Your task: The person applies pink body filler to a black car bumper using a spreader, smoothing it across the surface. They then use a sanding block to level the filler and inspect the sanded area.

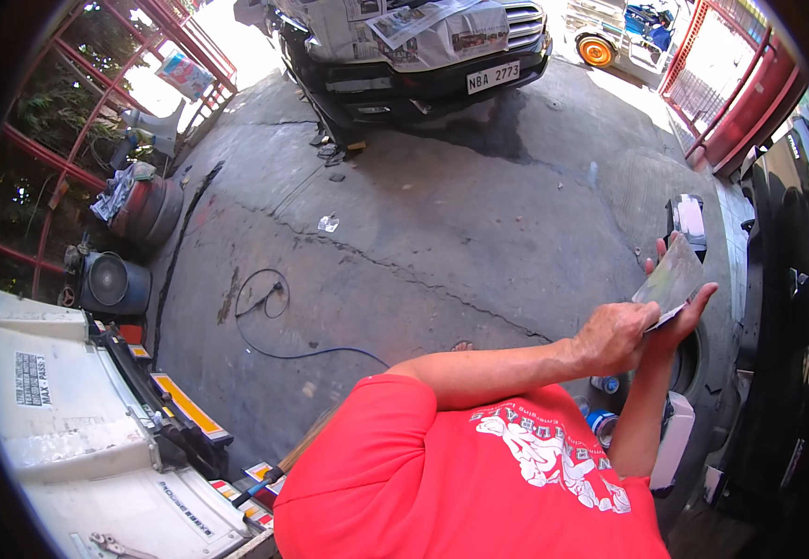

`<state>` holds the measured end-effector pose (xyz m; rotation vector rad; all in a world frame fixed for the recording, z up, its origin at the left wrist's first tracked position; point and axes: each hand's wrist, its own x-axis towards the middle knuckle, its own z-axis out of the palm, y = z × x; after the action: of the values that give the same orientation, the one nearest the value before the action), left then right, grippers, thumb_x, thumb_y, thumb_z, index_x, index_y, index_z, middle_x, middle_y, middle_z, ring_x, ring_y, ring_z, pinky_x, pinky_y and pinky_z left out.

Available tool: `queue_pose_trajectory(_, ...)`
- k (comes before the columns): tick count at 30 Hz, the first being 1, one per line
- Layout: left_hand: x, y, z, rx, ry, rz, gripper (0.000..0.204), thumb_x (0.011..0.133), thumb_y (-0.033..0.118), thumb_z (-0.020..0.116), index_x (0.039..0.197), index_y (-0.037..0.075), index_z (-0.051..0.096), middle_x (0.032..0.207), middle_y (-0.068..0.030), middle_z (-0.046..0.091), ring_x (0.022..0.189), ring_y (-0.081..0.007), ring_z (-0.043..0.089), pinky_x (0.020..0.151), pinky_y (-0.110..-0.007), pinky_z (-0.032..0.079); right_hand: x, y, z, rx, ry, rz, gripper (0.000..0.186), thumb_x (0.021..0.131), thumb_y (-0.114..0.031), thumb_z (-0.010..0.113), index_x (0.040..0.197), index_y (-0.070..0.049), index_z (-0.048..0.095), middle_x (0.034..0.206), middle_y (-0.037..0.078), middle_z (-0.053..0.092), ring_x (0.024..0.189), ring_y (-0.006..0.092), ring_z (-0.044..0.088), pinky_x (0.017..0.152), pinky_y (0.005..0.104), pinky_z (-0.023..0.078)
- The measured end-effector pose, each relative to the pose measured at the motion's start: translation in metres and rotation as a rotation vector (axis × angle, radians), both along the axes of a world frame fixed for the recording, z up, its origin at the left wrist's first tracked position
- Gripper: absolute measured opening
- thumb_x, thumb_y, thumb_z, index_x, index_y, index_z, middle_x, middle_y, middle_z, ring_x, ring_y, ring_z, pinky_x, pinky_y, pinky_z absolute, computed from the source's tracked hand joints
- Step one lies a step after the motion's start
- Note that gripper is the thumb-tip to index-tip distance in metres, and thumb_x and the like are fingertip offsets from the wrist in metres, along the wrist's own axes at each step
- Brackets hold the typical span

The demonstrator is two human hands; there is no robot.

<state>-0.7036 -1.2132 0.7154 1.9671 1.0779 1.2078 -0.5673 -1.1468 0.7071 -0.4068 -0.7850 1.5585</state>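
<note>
A thin, flat grey plate (670,275) with pale greenish smears is held tilted at the right side of the view. My right hand (693,306) supports it from below, thumb along the near edge and fingertips showing past the far-left edge. My left hand (614,337) reaches across from the left, its fingers closed at the plate's near-left corner. Whatever the left fingers pinch is hidden by the hand; a narrow whitish edge shows between the two hands.
A dark vehicle (414,79) masked with newspaper stands ahead. A black vehicle (787,307) lines the right, near a tyre and cans (600,424). A blue hose (321,353) crosses the cracked concrete. A white truck body (69,438), fan (108,278) and stacked tyres (157,210) are left.
</note>
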Motion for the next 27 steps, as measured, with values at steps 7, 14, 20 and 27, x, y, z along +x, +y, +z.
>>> queue_pose_trajectory(7,0.015,0.057,-0.031,0.111,-0.196,0.32,0.015,0.093,0.008,0.067,0.098,0.003,0.054,0.088,-0.0231,0.066,0.086,-0.0494,0.067,0.074,-0.056,0.053,-0.002,-0.03,-0.048,-0.243,-0.149,-0.048,0.071,0.117,-0.051,0.043,0.167,-0.002,0.037,0.171,0.008,0.044,0.158,0.0256,0.04,0.131,0.0407,0.026)
queue_pose_trajectory(14,0.063,0.018,-0.022,0.107,-0.073,0.012,0.018,0.096,0.014,0.07,0.103,0.004,0.056,0.093,-0.0209,0.066,0.089,-0.0458,0.068,0.075,-0.054,0.054,0.064,-0.011,-0.022,-0.23,-0.228,-0.293,0.086,0.112,-0.071,0.029,0.165,-0.004,0.041,0.169,0.01,0.047,0.159,0.0254,0.039,0.127,0.0414,0.031)
queue_pose_trajectory(20,0.103,0.061,-0.026,0.146,-0.107,0.192,0.016,0.097,0.015,0.07,0.102,0.005,0.059,0.09,-0.02,0.065,0.086,-0.0468,0.067,0.074,-0.053,0.055,0.086,-0.026,-0.033,-0.342,-0.085,-0.147,0.061,0.116,-0.042,0.049,0.162,-0.002,0.047,0.165,0.01,0.052,0.153,0.0253,0.047,0.128,0.0404,0.032)
queue_pose_trajectory(27,0.116,0.12,-0.031,-0.32,-0.366,-0.059,0.023,0.109,0.024,0.066,0.114,0.002,0.067,0.086,-0.0107,0.068,0.08,-0.0157,0.062,0.072,-0.036,0.053,0.134,-0.006,-0.05,-0.18,-0.233,-0.422,0.066,0.103,0.001,0.068,0.164,-0.006,0.043,0.151,0.011,0.061,0.128,0.0201,0.065,0.109,0.0322,0.053)
